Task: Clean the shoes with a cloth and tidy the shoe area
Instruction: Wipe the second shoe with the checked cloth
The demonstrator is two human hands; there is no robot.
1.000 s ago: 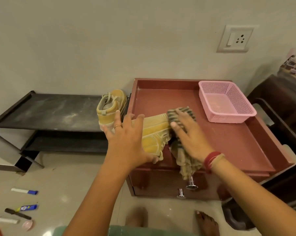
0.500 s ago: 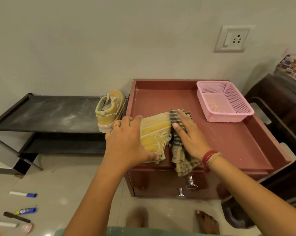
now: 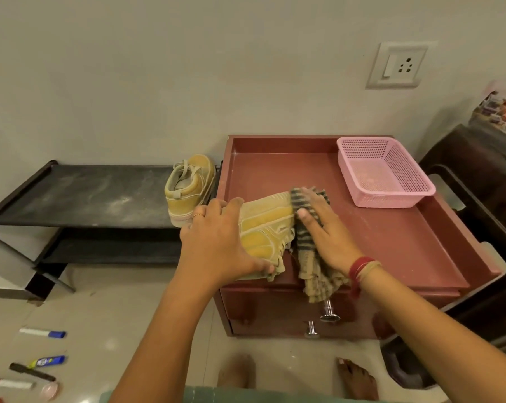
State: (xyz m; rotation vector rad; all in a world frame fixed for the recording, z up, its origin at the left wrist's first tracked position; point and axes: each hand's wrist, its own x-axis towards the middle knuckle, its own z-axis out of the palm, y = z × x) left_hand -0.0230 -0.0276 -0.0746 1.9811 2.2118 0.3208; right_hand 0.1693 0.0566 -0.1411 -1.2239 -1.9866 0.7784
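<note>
work over the near left corner of the red cabinet, beside the black rack with the second shoe at its right end. keep the yellow shoe pinned on its side, left hand curled round the heel end. press the striped cloth flat under the straight fingers of the right hand; wipe toe to heel in short strokes. against a second ago: same grip, wiping hand a touch further right, fingertips now blurred.

I counted: held shoe plus second shoe beyond my left hand, two; cloth, one; basket, one.
</note>
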